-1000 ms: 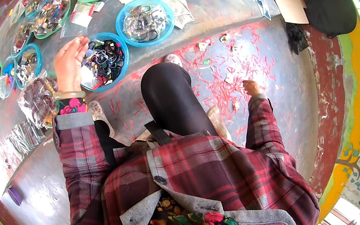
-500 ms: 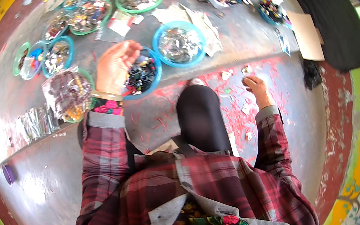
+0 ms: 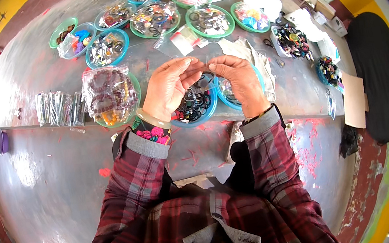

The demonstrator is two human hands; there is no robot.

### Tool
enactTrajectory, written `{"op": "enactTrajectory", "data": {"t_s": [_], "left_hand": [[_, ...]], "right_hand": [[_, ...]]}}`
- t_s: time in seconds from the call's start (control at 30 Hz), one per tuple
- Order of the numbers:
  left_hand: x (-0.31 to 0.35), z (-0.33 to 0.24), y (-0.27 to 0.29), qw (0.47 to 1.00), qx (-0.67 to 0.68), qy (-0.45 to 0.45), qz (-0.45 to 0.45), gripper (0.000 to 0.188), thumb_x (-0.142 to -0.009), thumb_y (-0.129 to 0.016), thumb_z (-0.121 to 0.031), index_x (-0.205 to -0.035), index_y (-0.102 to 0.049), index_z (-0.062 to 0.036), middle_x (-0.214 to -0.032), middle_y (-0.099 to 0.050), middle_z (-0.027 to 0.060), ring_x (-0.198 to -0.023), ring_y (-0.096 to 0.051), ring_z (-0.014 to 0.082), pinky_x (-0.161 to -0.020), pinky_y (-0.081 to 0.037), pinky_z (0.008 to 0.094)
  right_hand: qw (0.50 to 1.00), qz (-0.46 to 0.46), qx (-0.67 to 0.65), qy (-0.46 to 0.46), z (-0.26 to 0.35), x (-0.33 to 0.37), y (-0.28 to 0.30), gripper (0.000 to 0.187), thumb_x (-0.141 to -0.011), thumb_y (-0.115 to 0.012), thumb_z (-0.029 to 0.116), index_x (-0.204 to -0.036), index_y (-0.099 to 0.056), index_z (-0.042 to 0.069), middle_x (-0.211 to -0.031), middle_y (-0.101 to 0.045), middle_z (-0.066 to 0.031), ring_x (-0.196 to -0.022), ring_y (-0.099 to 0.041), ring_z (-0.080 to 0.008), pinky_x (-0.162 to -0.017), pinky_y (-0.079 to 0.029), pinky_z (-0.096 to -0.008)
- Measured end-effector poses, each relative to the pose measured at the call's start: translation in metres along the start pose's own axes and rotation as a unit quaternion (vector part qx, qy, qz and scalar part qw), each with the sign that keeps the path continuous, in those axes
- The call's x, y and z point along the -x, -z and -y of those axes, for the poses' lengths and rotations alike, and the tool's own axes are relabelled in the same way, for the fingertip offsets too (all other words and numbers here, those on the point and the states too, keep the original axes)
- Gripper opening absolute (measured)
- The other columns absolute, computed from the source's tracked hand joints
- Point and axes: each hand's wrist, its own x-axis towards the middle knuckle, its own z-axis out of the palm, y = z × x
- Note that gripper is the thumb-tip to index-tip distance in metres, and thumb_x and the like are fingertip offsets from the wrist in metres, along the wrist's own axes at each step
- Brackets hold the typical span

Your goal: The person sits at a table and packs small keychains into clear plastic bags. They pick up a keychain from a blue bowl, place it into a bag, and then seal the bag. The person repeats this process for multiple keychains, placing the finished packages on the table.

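My left hand [image 3: 166, 88] and my right hand [image 3: 240, 81] meet over the basins, thumbs and fingers pinched close together. Between the fingertips is something thin, perhaps clear, too small to make out. Below them a blue basin [image 3: 197, 107] holds black loops or cords, partly covered by my left hand. A second blue basin [image 3: 259, 82] sits behind my right hand, which hides most of its contents. Just beyond the fingertips lies a clear plastic bag [image 3: 169, 46] with a pale slip by it.
Several green and blue basins of small trinkets, such as a green basin [image 3: 232, 22], stand farther back. At left are a bag of dark beads [image 3: 109, 91] and slim plastic packets [image 3: 60, 108]. A cardboard sheet [image 3: 353, 99] and a long black cushion [image 3: 379, 75] are at right.
My right hand has come up from low on the right to meet my left hand. The left has shifted right, and its fingers now pinch. The view has also shifted.
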Motion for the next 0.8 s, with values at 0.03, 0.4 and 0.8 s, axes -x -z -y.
{"op": "enactTrajectory", "data": {"t_s": [0.03, 0.4, 0.8], "left_hand": [[0.000, -0.003, 0.001, 1.000, 0.002, -0.004, -0.009, 0.020, -0.087, -0.053, -0.011, -0.097, -0.059, 0.0054, -0.098, -0.061, 0.0168, -0.092, -0.060, 0.0229, -0.083, -0.049, 0.0322], [-0.005, -0.003, 0.006, 1.000, -0.011, -0.026, -0.011, 0.023, -0.088, -0.053, -0.011, -0.103, -0.057, 0.0051, -0.101, -0.060, 0.0164, -0.096, -0.059, 0.0236, -0.085, -0.049, 0.0329], [-0.013, 0.008, 0.000, 0.993, -0.118, 0.015, -0.011, 0.020, -0.084, -0.059, -0.005, -0.102, -0.059, 0.0033, -0.093, -0.063, 0.0092, -0.077, -0.061, 0.0129, -0.063, -0.053, 0.0233]], "right_hand": [[1.000, 0.000, -0.017, 0.011, -0.001, -0.003, -0.003, 0.010, -0.077, -0.067, 0.004, -0.085, -0.065, -0.002, -0.075, -0.063, -0.0026, -0.067, -0.057, -0.0070, -0.061, -0.045, -0.0192], [0.999, 0.018, -0.013, 0.047, -0.002, -0.015, -0.004, 0.008, -0.077, -0.065, 0.003, -0.084, -0.065, -0.001, -0.075, -0.063, -0.0026, -0.068, -0.054, -0.0070, -0.061, -0.043, -0.0193], [0.999, 0.014, -0.007, 0.042, 0.000, -0.012, 0.008, 0.007, -0.077, -0.064, 0.001, -0.084, -0.065, -0.002, -0.075, -0.062, -0.0024, -0.065, -0.052, -0.0073, -0.060, -0.041, -0.0194]]}}
